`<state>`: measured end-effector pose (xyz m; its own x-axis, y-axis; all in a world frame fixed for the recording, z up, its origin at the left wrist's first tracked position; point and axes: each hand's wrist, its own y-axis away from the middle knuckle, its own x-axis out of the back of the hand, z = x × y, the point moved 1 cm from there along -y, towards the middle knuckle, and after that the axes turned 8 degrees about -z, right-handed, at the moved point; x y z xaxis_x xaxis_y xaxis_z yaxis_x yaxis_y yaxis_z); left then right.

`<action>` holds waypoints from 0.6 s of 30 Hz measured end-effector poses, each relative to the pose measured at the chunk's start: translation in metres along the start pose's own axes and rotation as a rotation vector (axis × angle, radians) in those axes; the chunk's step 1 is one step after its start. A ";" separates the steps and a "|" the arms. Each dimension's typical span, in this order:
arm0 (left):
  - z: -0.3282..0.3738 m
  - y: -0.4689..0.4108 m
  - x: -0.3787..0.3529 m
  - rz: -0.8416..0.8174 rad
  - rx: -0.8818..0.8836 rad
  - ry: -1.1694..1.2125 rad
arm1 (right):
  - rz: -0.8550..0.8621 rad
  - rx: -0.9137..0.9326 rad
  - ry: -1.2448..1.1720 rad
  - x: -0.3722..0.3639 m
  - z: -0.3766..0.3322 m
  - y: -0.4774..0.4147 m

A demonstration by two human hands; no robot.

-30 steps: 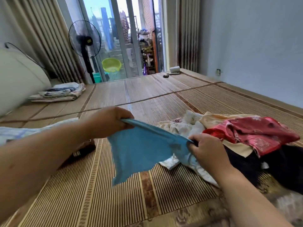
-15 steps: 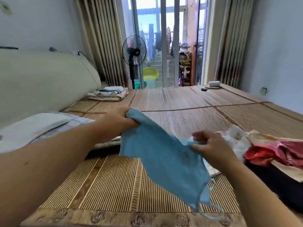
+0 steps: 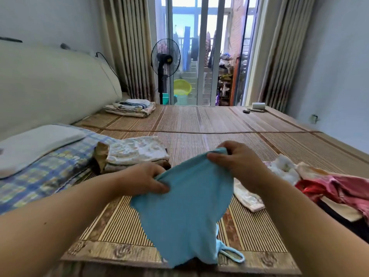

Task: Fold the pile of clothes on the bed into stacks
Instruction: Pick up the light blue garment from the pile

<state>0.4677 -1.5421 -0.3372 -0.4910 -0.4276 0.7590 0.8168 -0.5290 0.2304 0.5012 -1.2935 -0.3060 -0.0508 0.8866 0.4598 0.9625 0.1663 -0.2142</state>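
Note:
A light blue strappy top (image 3: 185,212) hangs in front of me above the bamboo mat (image 3: 219,124). My left hand (image 3: 143,180) pinches its top edge at the left, and my right hand (image 3: 237,158) grips the same edge further up at the right. Its thin straps dangle at the bottom near the mat's front border. The unfolded pile of clothes (image 3: 327,188), red, pink, cream and black, lies at the right. A folded floral stack (image 3: 137,152) sits to the left, just beyond my left hand.
A checked pillow (image 3: 44,168) with a grey cushion lies at the left by the padded headboard (image 3: 50,86). Another folded stack (image 3: 131,107) sits far back left. A standing fan (image 3: 165,60) and glass doors are behind the bed. Small items (image 3: 257,106) lie at the far right corner.
The view has swung left, bringing the folded floral stack into sight. Both hands have drawn closer together on the blue top's edge, and the garment now hangs lower with its straps down.

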 end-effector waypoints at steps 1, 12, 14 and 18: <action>-0.009 0.003 0.006 0.025 0.021 0.027 | 0.011 0.002 -0.042 0.005 -0.001 -0.003; -0.030 -0.017 0.089 0.480 0.196 0.242 | 0.055 -0.093 0.160 0.040 -0.003 -0.080; -0.030 -0.027 0.105 0.498 0.252 0.366 | 0.094 -0.110 0.149 0.041 -0.002 -0.098; -0.010 -0.043 0.131 0.603 0.070 0.740 | 0.254 -0.037 -0.152 0.043 -0.009 -0.130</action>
<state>0.3649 -1.5827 -0.2537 -0.0291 -0.9813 0.1902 0.9992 -0.0335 -0.0196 0.3767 -1.2804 -0.2506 0.1562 0.9527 0.2607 0.9584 -0.0824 -0.2731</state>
